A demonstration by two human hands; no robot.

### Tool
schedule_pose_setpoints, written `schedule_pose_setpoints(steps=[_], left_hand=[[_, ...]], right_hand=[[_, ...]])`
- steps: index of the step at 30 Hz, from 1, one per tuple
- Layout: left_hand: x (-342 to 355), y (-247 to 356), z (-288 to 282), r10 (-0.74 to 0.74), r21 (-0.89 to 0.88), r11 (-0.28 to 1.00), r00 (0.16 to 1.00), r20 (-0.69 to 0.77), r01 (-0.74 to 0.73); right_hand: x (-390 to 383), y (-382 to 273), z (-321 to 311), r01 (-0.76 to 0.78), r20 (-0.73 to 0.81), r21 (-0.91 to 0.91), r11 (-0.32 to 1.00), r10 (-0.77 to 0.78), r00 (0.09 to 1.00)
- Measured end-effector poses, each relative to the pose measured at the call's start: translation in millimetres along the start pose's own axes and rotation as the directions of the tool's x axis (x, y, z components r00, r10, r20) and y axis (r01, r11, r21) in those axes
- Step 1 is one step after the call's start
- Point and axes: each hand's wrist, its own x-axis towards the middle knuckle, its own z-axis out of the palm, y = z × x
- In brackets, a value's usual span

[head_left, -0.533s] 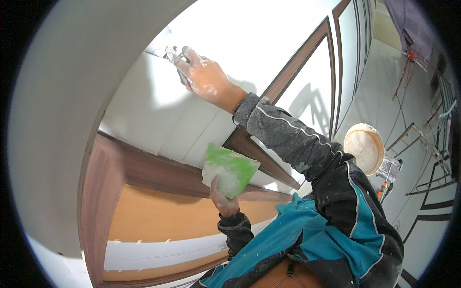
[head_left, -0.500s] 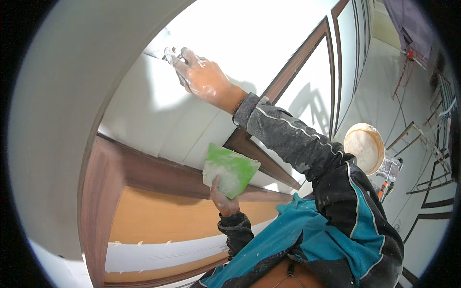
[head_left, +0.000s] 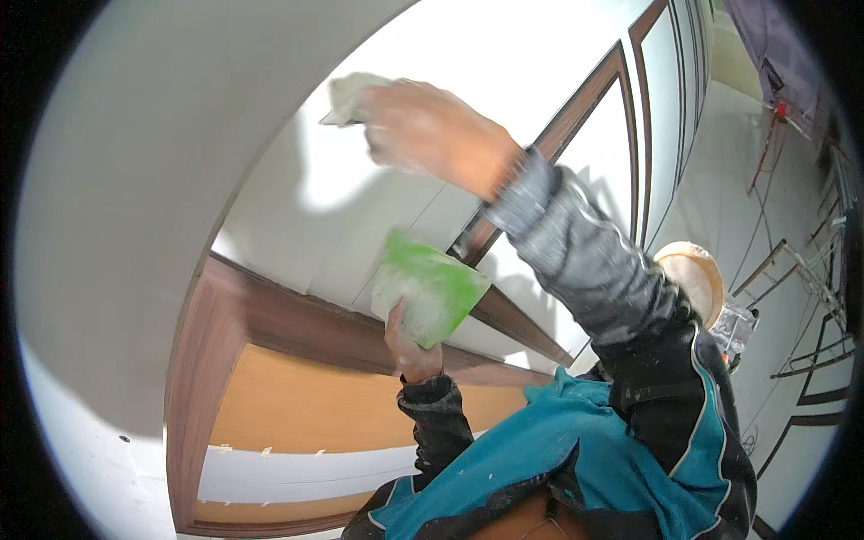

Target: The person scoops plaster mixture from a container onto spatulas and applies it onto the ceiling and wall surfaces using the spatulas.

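Note:
My right hand (head_left: 438,133), smeared by motion and dusted white, grips a putty knife (head_left: 346,96) whose pale, broad blade points left in front of the white wall panel (head_left: 360,211). Its handle is hidden in my fingers, and I cannot tell whether the blade touches the panel. Lower down, my left hand (head_left: 412,349) holds a green plastic putty board (head_left: 447,275) by its near edge, thumb over the top. White putty is smeared across much of that board's face.
Brown wood trim (head_left: 288,319) frames an orange-tan panel (head_left: 279,400) below the board. A curved pale surface (head_left: 117,225) fills the left side. At right on the floor stand a bucket (head_left: 695,274) and a metal ladder frame (head_left: 769,270); a red stand (head_left: 768,157) is farther off.
My right hand has swung to the right with the putty knife, whose blade now shows broad side on. The left hand has raised the putty board slightly.

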Motion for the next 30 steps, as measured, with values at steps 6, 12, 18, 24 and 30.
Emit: schedule_pose_setpoints(steps=[6,12,18,24,30], left_hand=[[-13,9,8,-0.202,-0.190,0.955,0.969,0.144,0.227],[-9,14,21,-0.296,0.007,0.952,0.920,0.255,0.305],[-17,22,16,0.060,0.440,0.868,0.928,0.367,-0.230],[-36,18,70,0.268,0.084,0.960,0.963,0.017,-0.268],[-36,-12,64,0.593,0.473,0.528,0.705,0.389,-0.705]], right_hand=[[-68,-80,-86,-0.777,0.613,0.332,0.535,0.504,0.608],[-118,-106,-99,-0.516,0.444,0.302,0.802,0.361,0.821],[-156,-100,-155,-0.449,0.585,-0.072,0.890,0.403,0.704],[-195,-153,-182,-0.853,0.264,0.419,0.311,0.857,0.443],[-153,-187,-168,-0.894,0.403,0.446,-0.046,0.902,0.155]])
